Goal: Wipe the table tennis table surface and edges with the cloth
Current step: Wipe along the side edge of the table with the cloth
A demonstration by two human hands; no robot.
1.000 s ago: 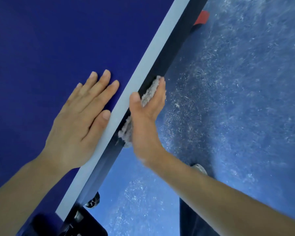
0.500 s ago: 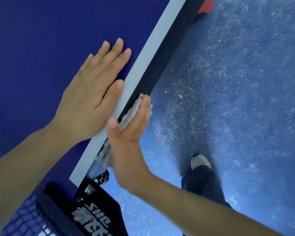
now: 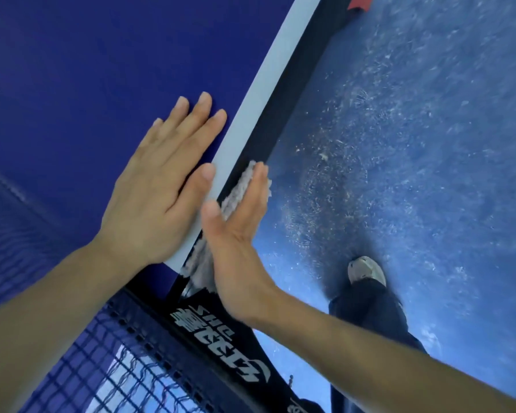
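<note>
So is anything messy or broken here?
Only the blue floor: it is covered in pale, scratchy flecks, thickest beside the table. The table itself looks whole, and the cloth sits flat under the right hand against its side edge.

Right hand [image 3: 236, 242] has travelled with the cloth [image 3: 239, 186] along the table's side edge [image 3: 283, 114] toward the net end. The cloth's trailing part now hangs below the palm, at the end of the white line [image 3: 259, 93]. Left hand [image 3: 158, 198] has followed across the top. Its thumb, formerly short of the line, now overlaps it, tip just beside the right fingertips. Net [image 3: 102, 368] and lettered net bracket [image 3: 221, 332] have come into view, just behind the right wrist.
</note>
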